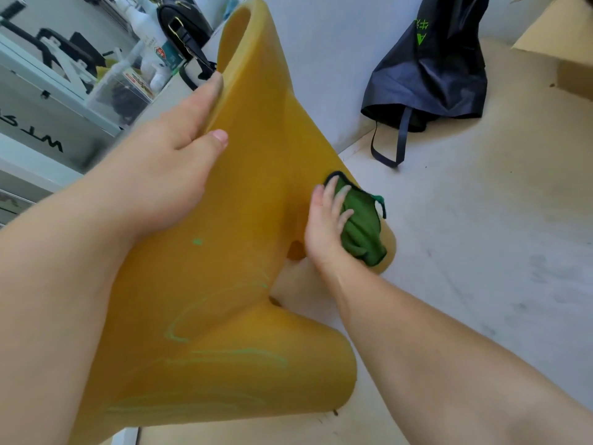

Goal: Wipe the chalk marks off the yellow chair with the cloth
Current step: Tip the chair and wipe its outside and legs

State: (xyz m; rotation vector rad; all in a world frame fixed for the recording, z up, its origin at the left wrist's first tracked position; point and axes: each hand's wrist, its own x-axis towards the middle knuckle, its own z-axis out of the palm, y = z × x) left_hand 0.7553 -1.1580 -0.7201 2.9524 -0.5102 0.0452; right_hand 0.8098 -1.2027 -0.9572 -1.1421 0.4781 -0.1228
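Note:
The yellow chair (256,149) is tipped over and fills the middle of the view. Pale green chalk marks (224,354) streak its lower part, with a small chalk spot (197,241) higher up. My left hand (173,149) grips the chair's edge, thumb on the near face and fingers wrapped behind. My right hand (327,226) presses a crumpled green cloth (361,226) with dark edging against the chair's far leg, away from the chalk streaks.
A dark blue bag (430,69) with straps lies on the floor against the white wall. A shelf (48,101) at the left holds a clear box, spray bottles and a black handbag (183,24). Cardboard (558,43) sits at the top right. The floor (481,236) is pale.

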